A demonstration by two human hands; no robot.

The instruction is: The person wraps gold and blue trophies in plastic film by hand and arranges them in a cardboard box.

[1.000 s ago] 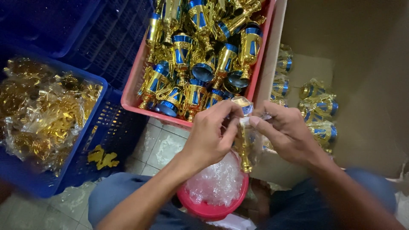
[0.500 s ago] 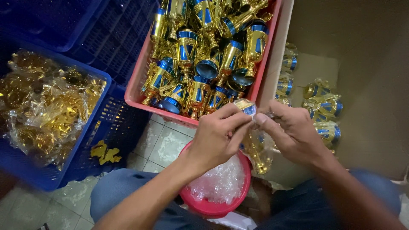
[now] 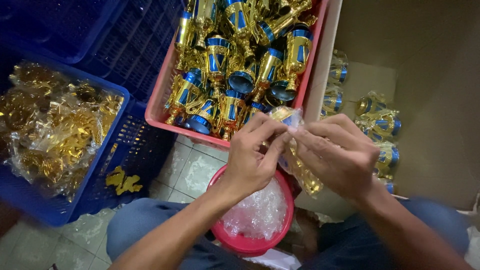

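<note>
Both the left hand (image 3: 252, 160) and right hand (image 3: 337, 157) pinch the clear plastic bag (image 3: 292, 120) around a gold-and-blue toy trophy cup (image 3: 305, 175), which looks light, rigid, slippery in its wrap, best gripped by the stem

Clear plastic bag (image 3: 295, 150) w/ gold-blue cup held betw. both hands; more bagged cups (image 3: 377, 122) in cardboard box (image 3: 430, 100) at right.

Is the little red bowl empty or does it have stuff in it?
Not empty. The red bowl on the person's lap holds a heap of crumpled clear plastic bags that reaches about up to its rim.
</note>
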